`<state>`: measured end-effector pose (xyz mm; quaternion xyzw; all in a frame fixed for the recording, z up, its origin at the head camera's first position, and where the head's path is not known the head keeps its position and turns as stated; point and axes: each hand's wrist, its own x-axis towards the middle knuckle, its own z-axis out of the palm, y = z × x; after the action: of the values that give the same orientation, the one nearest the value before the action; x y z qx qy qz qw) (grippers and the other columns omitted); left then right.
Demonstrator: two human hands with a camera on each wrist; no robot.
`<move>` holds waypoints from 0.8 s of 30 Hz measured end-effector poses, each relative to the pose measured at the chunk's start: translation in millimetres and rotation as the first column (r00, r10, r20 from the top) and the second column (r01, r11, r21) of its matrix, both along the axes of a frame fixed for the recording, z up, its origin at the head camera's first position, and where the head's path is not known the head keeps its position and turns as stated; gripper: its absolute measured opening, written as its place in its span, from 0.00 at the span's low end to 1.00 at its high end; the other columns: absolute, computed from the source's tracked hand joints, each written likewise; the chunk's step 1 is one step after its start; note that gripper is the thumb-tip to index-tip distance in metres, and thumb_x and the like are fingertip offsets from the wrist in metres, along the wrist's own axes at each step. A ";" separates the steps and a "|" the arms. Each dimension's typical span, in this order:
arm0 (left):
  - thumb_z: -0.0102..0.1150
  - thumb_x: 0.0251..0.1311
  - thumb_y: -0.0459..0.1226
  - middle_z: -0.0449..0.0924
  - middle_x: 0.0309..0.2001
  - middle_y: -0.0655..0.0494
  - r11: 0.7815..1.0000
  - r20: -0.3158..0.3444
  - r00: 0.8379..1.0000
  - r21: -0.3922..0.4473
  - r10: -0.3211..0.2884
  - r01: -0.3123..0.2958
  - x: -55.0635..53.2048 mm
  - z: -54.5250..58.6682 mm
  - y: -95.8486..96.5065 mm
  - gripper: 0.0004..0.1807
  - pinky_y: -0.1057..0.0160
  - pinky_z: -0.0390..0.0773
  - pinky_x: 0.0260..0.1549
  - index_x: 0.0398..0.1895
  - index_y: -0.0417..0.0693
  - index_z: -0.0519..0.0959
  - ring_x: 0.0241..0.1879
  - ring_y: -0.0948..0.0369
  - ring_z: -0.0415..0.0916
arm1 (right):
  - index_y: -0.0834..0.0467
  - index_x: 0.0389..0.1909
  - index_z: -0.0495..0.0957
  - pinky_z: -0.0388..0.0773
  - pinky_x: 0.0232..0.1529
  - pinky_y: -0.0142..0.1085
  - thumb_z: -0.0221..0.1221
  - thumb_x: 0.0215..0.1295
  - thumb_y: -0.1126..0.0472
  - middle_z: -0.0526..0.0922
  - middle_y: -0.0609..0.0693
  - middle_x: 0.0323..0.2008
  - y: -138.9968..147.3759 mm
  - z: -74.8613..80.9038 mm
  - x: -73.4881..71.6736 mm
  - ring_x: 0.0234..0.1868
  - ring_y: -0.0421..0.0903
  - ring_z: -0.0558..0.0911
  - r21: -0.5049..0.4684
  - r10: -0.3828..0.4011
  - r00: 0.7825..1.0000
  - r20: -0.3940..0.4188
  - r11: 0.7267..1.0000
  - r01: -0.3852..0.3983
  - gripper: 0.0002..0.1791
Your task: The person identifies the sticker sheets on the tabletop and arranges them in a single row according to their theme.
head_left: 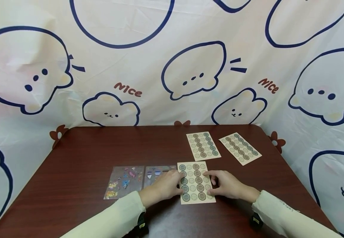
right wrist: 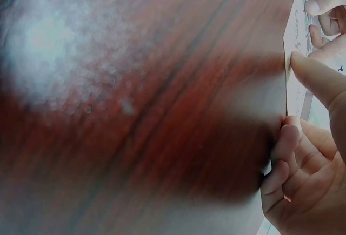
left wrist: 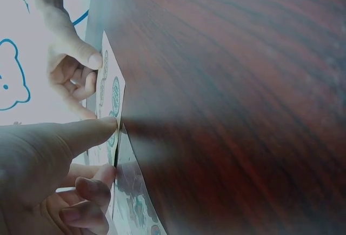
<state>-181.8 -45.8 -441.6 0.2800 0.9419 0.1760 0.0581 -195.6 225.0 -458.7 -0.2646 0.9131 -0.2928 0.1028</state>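
Observation:
A cream sheet of round stickers (head_left: 196, 182), printed in grey-green, brown and pale columns, lies in front of the person near the table's middle. At its left edge, my left hand (head_left: 166, 185) pinches it; in the left wrist view the thumb (left wrist: 97, 132) rests on top, with curled fingers at the edge. My right hand (head_left: 228, 185) pinches the opposite edge, its thumb (right wrist: 313, 75) on the printed face in the right wrist view and its other fingers bent against the border. Under the left hand, a clear sticker sheet (head_left: 152, 175) is partly hidden.
Left of it lies another clear sheet (head_left: 125, 181) with small colourful cartoon stickers. Two more cream round-sticker sheets are farther back, one upright-set (head_left: 203, 145) and one slanted (head_left: 239, 148). A printed cloth (head_left: 151, 66) hangs behind the dark wooden table (head_left: 70, 185).

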 end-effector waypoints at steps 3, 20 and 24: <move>0.77 0.51 0.43 0.73 0.25 0.63 1.000 0.004 1.000 0.002 -0.003 0.003 0.0 0.2 -0.2 0.13 0.66 0.67 0.25 0.31 0.53 0.79 0.26 0.67 0.66 | 0.58 0.60 0.79 0.66 0.29 0.28 0.76 0.52 0.52 0.74 0.42 0.27 0.0 -0.4 -0.2 0.25 0.32 0.68 -0.002 -0.002 1.000 0.002 1.000 0.002 0.34; 0.76 0.51 0.43 0.73 0.24 0.64 1.000 -0.003 1.000 0.003 -0.006 0.006 -0.1 -0.3 0.3 0.13 0.68 0.67 0.24 0.31 0.53 0.79 0.25 0.68 0.66 | 0.58 0.59 0.78 0.66 0.30 0.28 0.76 0.52 0.52 0.73 0.44 0.27 1.6 -1.0 -1.7 0.25 0.32 0.67 -0.024 0.006 1.000 0.018 1.000 -0.006 0.33; 0.76 0.51 0.43 0.73 0.24 0.64 1.000 -0.009 1.000 0.000 -0.007 0.007 -0.2 0.0 -0.3 0.13 0.68 0.67 0.24 0.30 0.53 0.79 0.25 0.68 0.66 | 0.58 0.59 0.78 0.66 0.30 0.27 0.76 0.53 0.52 0.73 0.44 0.27 1.3 -1.4 -2.5 0.25 0.32 0.67 -0.023 0.010 1.000 0.014 1.000 -0.009 0.33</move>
<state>-182.0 -46.1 -441.6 0.2842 0.9412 0.1743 0.0547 -198.1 226.3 -460.2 -0.2680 0.9076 -0.3047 0.1077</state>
